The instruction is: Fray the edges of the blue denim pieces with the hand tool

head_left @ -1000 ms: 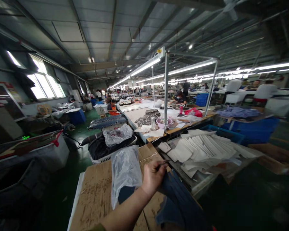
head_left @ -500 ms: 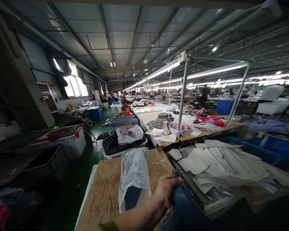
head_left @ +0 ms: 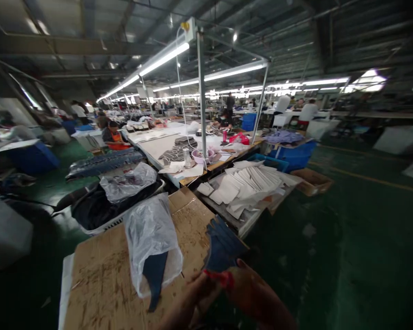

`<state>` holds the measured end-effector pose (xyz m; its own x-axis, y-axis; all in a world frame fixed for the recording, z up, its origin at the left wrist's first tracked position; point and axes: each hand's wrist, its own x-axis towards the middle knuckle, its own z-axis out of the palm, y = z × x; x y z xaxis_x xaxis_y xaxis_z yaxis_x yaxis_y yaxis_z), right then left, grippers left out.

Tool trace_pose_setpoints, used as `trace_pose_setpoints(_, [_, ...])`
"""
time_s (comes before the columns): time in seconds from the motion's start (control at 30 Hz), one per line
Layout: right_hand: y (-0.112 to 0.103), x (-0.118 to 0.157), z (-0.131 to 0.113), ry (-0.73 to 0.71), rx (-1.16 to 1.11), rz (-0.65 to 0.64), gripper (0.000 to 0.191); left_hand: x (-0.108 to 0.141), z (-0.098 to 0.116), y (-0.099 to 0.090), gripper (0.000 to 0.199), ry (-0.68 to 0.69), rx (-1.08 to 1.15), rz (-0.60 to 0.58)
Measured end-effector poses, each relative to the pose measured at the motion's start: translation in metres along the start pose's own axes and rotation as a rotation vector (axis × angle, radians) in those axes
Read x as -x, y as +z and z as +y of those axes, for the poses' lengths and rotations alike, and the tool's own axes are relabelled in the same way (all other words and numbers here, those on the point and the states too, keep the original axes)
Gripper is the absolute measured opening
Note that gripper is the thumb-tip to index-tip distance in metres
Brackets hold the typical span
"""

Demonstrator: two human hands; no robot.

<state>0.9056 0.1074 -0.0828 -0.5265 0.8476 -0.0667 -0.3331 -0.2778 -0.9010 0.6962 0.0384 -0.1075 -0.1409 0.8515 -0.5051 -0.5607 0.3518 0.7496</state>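
Observation:
My left hand [head_left: 200,286] is in the lower middle, fingers curled beside a narrow red-tipped thing [head_left: 223,277]. My right hand [head_left: 251,286] is closed around the wider, dim yellowish-brown end of that thing; its kind is unclear in the dark. Just beyond both hands, dark blue leather-like pieces [head_left: 225,243] lie fanned over the right edge of a cardboard sheet [head_left: 99,275]. Left of them, a translucent plastic bag [head_left: 150,229] rests on the cardboard, with a dark blue cut piece [head_left: 154,279] showing at its lower end.
A white basket [head_left: 119,223] of dark material stands beyond the cardboard. Pale sheets [head_left: 248,181] are spread on a low surface at right. A long worktable [head_left: 154,149] under a lamp frame [head_left: 202,96] stretches away. A person in an orange apron [head_left: 116,137] sits at left.
The view has swung right and down. My left hand has let go of the dark blue pieces, which now lie on the cardboard's edge. My right hand and the red-tipped thing have come into view.

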Motion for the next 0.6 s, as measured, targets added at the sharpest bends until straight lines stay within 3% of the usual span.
trace_pose_setpoints(0.03, [0.0,-0.001,0.003,0.074,-0.077,-0.022,0.055,-0.001,0.017,0.013,0.059,0.124,-0.126,-0.002])
trace_pose_setpoints(0.13, [0.006,0.0,0.005,0.234,-0.243,-0.09,0.053,-0.014,0.061,0.045,0.061,0.203,-0.469,-0.16])
trace_pose_setpoints(0.27, [0.02,0.001,-0.003,0.371,-0.432,-0.196,0.05,-0.043,0.078,0.058,0.054,0.028,-0.753,-0.387])
trace_pose_setpoints(0.4, [0.027,0.001,-0.007,0.362,-0.429,-0.155,0.044,-0.055,0.067,0.063,0.055,-0.106,-0.697,-0.496])
trace_pose_setpoints(0.53, [0.018,0.01,-0.01,0.298,-0.407,-0.026,0.045,-0.042,0.054,0.065,0.058,-0.107,-0.431,-0.451])
trace_pose_setpoints(0.6, [0.006,0.022,-0.014,0.225,-0.329,0.091,0.042,-0.03,0.051,0.064,0.054,-0.103,-0.236,-0.362])
